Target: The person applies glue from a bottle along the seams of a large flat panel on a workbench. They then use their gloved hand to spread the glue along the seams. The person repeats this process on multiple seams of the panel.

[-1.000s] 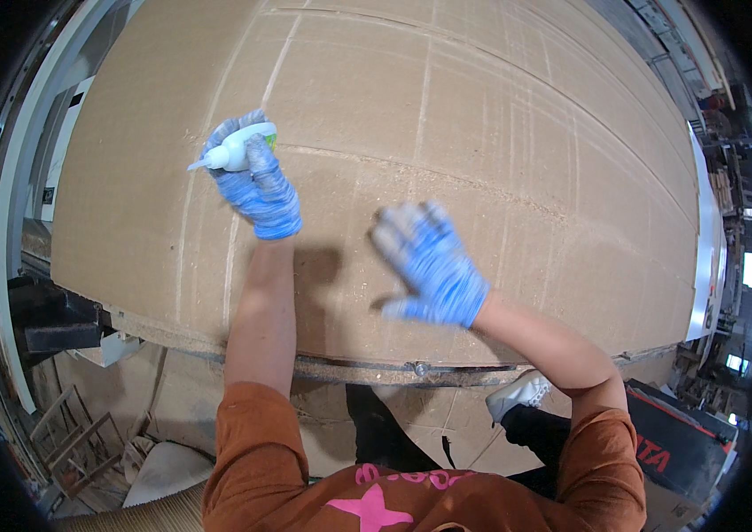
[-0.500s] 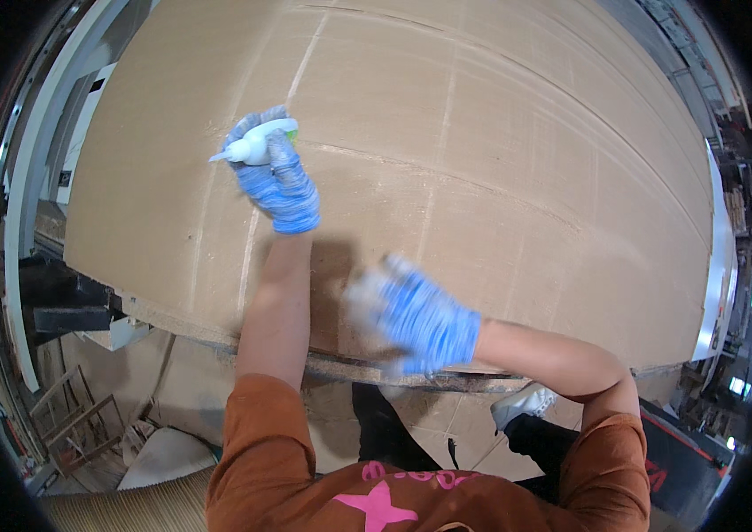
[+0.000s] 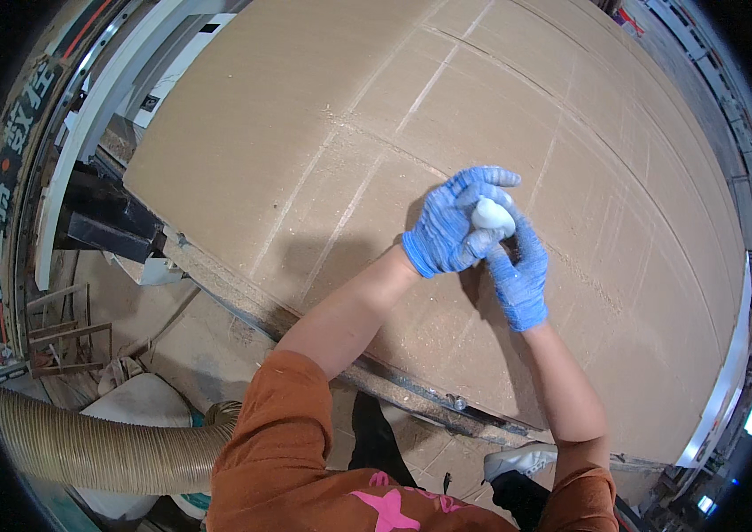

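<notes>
A small white squeeze bottle [image 3: 493,216] is held between my two gloved hands, above the middle of a large brown board. My left hand [image 3: 448,232], in a blue knitted glove, is closed round its left side. From the right, my right hand [image 3: 522,279], gloved alike, has its fingers closed against the bottle. Only the rounded white end shows; the gloves hide its nozzle and much of its body.
The wide board [image 3: 243,115] bears pale lines and scattered dust. A machine rail [image 3: 61,213] runs along the left. Below the near edge lie a ribbed hose [image 3: 110,443] and a wooden frame [image 3: 70,332]. My shoe [image 3: 518,461] stands under the edge.
My left hand has brought the squeeze bottle to the right and nearer. My right hand has moved up and right to meet it. The view has shifted and turned.
</notes>
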Tool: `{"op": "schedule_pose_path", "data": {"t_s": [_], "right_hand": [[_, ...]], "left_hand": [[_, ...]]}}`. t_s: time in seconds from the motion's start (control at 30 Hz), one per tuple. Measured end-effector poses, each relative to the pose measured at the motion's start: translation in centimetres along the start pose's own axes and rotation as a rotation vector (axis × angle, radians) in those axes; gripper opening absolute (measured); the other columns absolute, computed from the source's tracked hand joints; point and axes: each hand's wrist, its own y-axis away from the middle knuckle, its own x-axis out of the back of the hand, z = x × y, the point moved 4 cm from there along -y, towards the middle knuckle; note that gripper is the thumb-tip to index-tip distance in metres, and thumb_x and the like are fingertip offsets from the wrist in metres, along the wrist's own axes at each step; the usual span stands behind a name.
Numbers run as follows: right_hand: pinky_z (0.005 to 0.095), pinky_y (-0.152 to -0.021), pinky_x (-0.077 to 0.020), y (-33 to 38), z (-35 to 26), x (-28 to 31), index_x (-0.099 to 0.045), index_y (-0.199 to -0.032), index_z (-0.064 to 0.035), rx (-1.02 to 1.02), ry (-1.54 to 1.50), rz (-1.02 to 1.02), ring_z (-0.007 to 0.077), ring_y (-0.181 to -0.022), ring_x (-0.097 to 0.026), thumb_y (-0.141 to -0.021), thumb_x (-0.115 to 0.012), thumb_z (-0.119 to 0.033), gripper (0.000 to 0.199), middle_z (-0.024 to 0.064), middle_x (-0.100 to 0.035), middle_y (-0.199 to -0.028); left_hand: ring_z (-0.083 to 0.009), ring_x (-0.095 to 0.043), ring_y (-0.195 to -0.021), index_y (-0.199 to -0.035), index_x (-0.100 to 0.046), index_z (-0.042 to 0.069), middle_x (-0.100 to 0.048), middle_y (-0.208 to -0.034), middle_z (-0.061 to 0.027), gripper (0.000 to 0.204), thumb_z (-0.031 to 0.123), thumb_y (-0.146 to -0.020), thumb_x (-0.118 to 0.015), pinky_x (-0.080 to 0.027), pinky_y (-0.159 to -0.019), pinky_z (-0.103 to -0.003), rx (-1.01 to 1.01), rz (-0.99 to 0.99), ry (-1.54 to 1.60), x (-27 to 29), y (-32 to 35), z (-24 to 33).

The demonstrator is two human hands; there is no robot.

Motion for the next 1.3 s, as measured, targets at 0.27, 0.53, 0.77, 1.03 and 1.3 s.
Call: {"op": "schedule_pose_path", "data": {"t_s": [0.27,0.53,0.77,1.03,1.3], "right_hand": [[0.0289,-0.079,-0.0495,-3.2,0.7,-0.5,-0.054,-0.118,0.0018,-0.030,-0.138,0.010,0.0142,-0.090,-0.059,-0.089,-0.061,-0.015,0.034,0.0071,-0.061,-0.101],[0.0274,-0.063,-0.0496,-0.5,2.4,-4.1,-0.049,-0.108,-0.0014,-0.107,-0.483,0.371,0.0124,-0.070,-0.055,-0.091,-0.060,-0.018,0.026,0.0045,-0.054,-0.086],[0.0266,-0.069,-0.0476,-0.2,3.4,-4.7,-0.053,-0.108,0.0003,-0.025,-0.341,0.290,0.0115,-0.075,-0.055,-0.088,-0.061,-0.012,0.024,0.0046,-0.056,-0.090],[0.0267,-0.074,-0.0454,-0.3,4.1,-4.5,-0.056,-0.106,0.0007,0.033,-0.224,0.280,0.0120,-0.081,-0.054,-0.088,-0.060,-0.012,0.023,0.0049,-0.057,-0.092],[0.0272,-0.070,-0.0468,-0.5,4.7,-4.7,-0.055,-0.107,-0.0005,0.088,-0.100,0.277,0.0119,-0.077,-0.056,-0.089,-0.061,-0.019,0.026,0.0043,-0.058,-0.090]], "left_hand": [[-0.0313,-0.055,-0.113,-0.122,-0.048,-0.001,-0.054,-0.124,-0.0204,0.051,0.033,-0.087,-0.059,-0.043,-0.096,-0.039,0.106,0.178,-0.274,1.3,-0.2,-0.5],[-0.0361,-0.045,-0.124,-0.131,-0.043,-0.003,-0.046,-0.134,-0.0217,0.052,0.029,-0.090,-0.051,-0.034,-0.105,-0.044,0.255,0.317,-0.757,5.1,-0.2,-1.5],[-0.0370,-0.026,-0.137,-0.140,-0.033,0.000,-0.030,-0.146,-0.0234,0.081,0.058,-0.086,-0.049,-0.016,-0.113,-0.046,0.503,-0.345,-1.204,9.3,-0.3,-4.1],[-0.0376,-0.019,-0.140,-0.143,-0.027,0.000,-0.021,-0.150,-0.0235,0.093,0.067,-0.083,-0.046,-0.012,-0.114,-0.046,0.847,-0.288,-1.417,18.6,2.9,-4.5],[-0.0384,-0.028,-0.135,-0.142,-0.032,0.008,-0.027,-0.147,-0.0242,0.074,0.049,-0.085,-0.056,-0.018,-0.112,-0.048,0.488,1.011,-0.749,18.8,0.0,-4.4]]}}
